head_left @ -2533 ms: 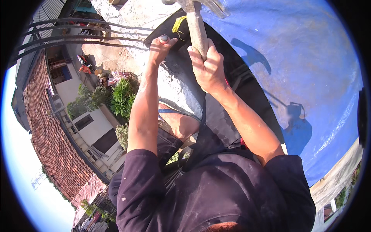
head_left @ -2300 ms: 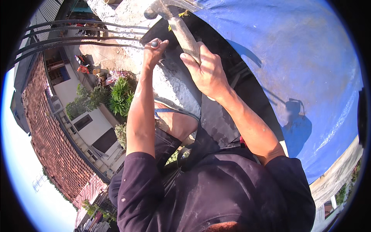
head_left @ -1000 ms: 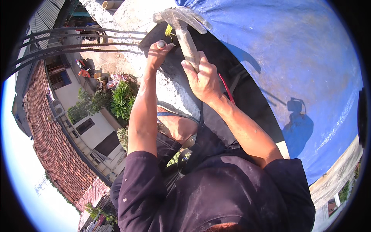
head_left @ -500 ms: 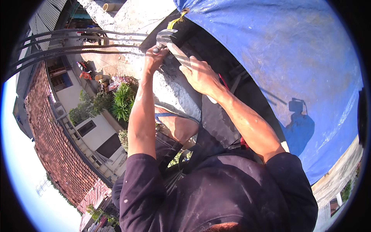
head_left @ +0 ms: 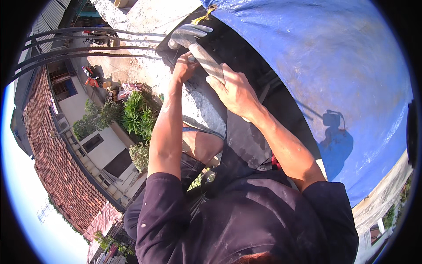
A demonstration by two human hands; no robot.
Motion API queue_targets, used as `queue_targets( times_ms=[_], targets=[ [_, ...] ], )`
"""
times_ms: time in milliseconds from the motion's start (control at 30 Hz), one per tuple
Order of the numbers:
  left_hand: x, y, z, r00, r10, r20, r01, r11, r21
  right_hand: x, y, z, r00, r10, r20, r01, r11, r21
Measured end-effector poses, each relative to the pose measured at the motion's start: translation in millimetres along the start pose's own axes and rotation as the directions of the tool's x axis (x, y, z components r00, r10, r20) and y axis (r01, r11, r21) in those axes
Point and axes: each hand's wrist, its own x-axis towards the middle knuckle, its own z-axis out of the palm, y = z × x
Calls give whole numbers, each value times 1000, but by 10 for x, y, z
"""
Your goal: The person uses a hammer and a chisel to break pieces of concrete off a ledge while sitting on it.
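My right hand (head_left: 237,92) is closed round the handle of a claw hammer (head_left: 203,57). The hammer's steel head is raised, just beyond my left fist and apart from it. My left hand (head_left: 183,69) grips a metal rod (head_left: 191,58); only its round, blunt end shows above the fingers, and the rest is hidden. That fist is at the edge of a rough, whitish concrete wall top (head_left: 200,105), beside a dark opening (head_left: 241,57).
A blue tarpaulin (head_left: 343,66) hangs along the right side. Several black cables (head_left: 96,33) run in from the left to the wall. Far below on the left lie a yard with green plants (head_left: 138,114) and a tiled roof (head_left: 57,154). My bent knee (head_left: 202,145) is close to the wall.
The hammer head has lifted off the rod's end and moved up and away from my left fist. My left hand stays round the rod; the whole view has shifted slightly.
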Motion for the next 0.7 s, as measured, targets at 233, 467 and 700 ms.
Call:
queue_targets(
  times_ms=[233, 467, 700],
  targets=[
    [191, 175, -391, 987, -86, -138, 105, 986, 133, 168, -214, -221, 995, 76, -61, -65, 984, 165],
    [212, -66, -295, 991, -91, -98, 84, 994, -71, 134, -349, -211, 992, 73, -103, -49, 974, 220],
    [237, -16, -284, 975, -170, -142, 155, 982, -112, 243, -406, -121, 980, 49, -193, 43, 894, 447]
  ],
)
